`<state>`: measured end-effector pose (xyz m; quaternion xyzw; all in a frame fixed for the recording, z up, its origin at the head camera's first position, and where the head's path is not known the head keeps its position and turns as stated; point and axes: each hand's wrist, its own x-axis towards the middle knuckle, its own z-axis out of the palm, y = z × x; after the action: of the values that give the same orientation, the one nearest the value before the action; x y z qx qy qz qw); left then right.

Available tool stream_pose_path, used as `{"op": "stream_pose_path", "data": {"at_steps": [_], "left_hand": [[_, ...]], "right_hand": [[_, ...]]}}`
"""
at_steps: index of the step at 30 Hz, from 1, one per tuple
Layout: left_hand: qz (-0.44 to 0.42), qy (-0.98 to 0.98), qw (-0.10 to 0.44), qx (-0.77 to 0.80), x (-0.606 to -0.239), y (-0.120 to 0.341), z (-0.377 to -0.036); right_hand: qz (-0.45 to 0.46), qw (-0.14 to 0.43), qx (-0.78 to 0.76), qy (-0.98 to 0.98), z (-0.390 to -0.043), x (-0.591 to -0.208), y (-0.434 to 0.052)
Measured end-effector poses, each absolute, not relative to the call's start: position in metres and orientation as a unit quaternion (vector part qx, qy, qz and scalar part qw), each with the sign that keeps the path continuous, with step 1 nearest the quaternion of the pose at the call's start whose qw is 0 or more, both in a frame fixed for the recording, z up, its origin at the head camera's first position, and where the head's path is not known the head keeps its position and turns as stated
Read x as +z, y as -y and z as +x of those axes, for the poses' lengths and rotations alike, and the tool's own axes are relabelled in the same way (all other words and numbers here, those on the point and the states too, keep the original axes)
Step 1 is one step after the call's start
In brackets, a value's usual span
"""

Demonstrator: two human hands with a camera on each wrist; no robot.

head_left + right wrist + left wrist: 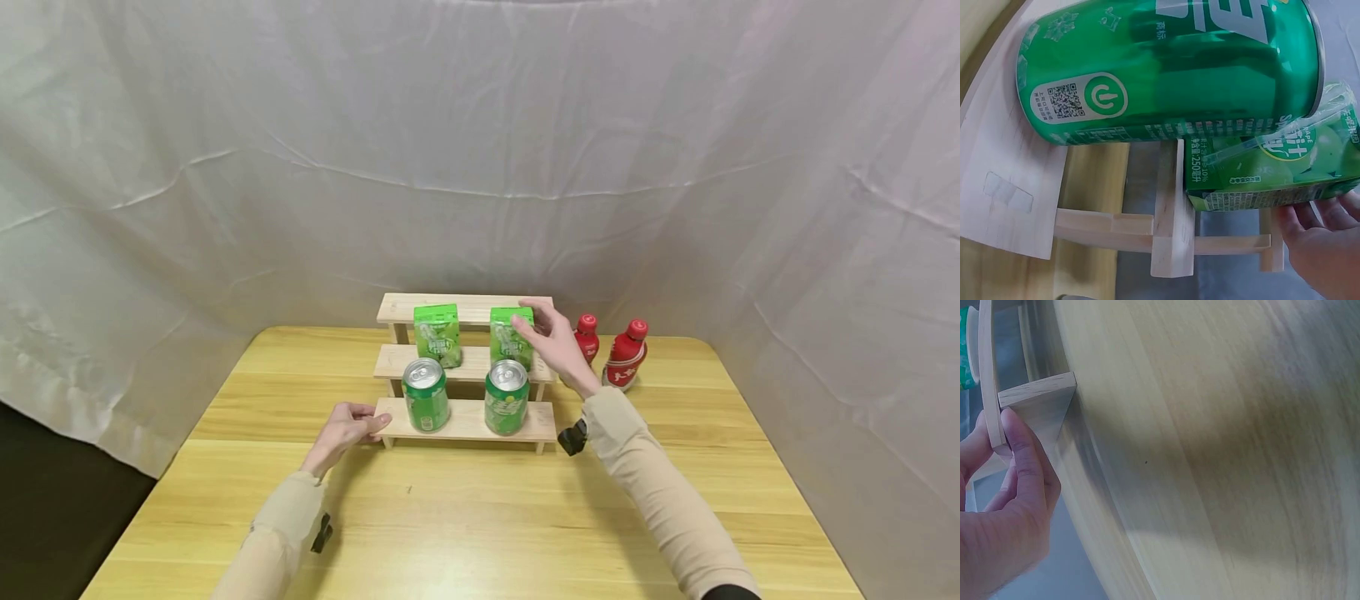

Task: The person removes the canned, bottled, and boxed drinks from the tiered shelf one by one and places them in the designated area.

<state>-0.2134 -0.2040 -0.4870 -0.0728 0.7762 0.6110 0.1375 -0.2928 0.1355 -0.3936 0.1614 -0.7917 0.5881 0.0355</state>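
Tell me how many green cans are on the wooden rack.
2: the left can and the right can, both upright on the rack's bottom step. None appear hidden.

Head view high, wrist views close, sharing wooden rack (465,421)

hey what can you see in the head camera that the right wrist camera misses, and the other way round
Only the head view shows the left hand gripping the left end of the wooden step shelf, the left can, the left carton and two red bottles. Only the right wrist view shows the can's QR code. Both show the right hand touching the right carton behind the right can.
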Motion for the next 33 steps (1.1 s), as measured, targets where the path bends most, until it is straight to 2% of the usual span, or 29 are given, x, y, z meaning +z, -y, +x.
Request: {"op": "stream_pose_path", "data": {"at_steps": [12,25,33], "left_hand": [[-0.077,-0.779,0.129,0.609,-0.493,0.205,-0.215],[-0.07,-0.779,0.129,0.609,-0.494,0.205,-0.212],[-0.082,-0.78,0.129,0.606,-0.491,0.203,-0.213]], "right_hand": [[0.147,0.02,0.607,0.78,-0.295,-0.394,-0.134],[0.157,0.087,0.628,0.757,-0.287,-0.392,-0.137],[0.156,0.107,0.65,0.736,-0.278,-0.381,-0.147]]}}
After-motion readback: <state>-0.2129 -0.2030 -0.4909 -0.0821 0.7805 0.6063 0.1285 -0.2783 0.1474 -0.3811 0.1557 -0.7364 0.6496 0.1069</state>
